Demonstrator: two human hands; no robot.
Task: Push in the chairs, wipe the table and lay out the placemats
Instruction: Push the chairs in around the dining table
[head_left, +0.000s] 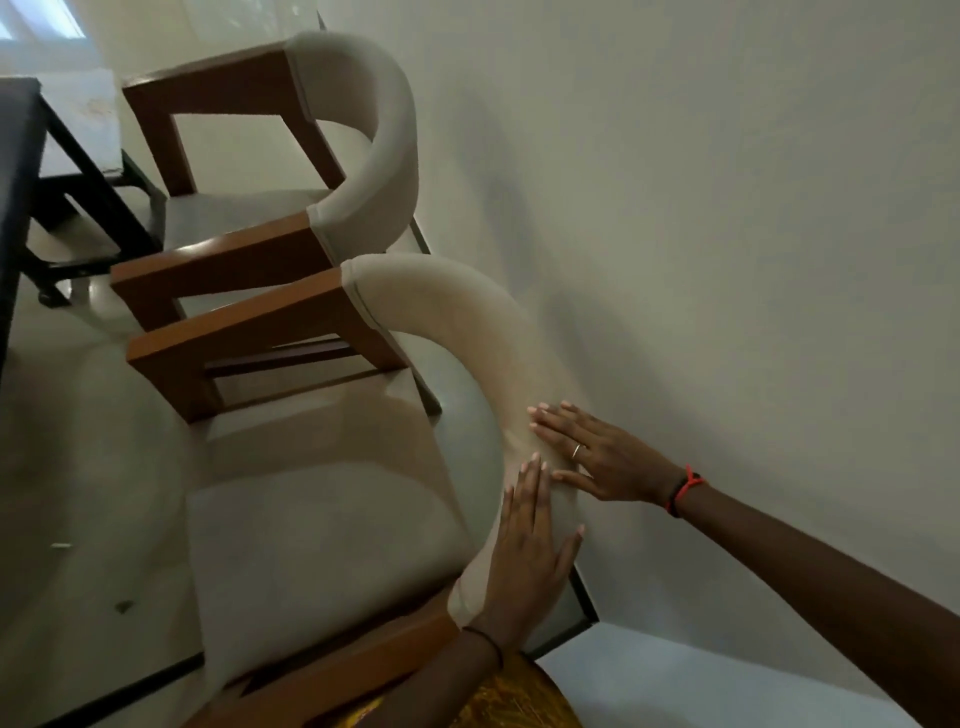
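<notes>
The view is tilted. A near chair (322, 530) with wooden arms and a curved beige padded back stands in front of me, close to the wall. My left hand (524, 556) lies flat on the lower part of that curved back, fingers together. My right hand (597, 457), with a ring and a red wrist band, presses flat on the back's outer side just above. Neither hand grips anything. A second matching chair (270, 171) stands beyond the first. The dark table (15, 197) shows only as an edge at the far left.
A pale wall (727, 260) runs close along the right of both chairs, with a dark skirting strip (582, 597) at its foot. The table's black legs (88, 176) stand on the shiny pale floor (78, 467), which has small specks on it.
</notes>
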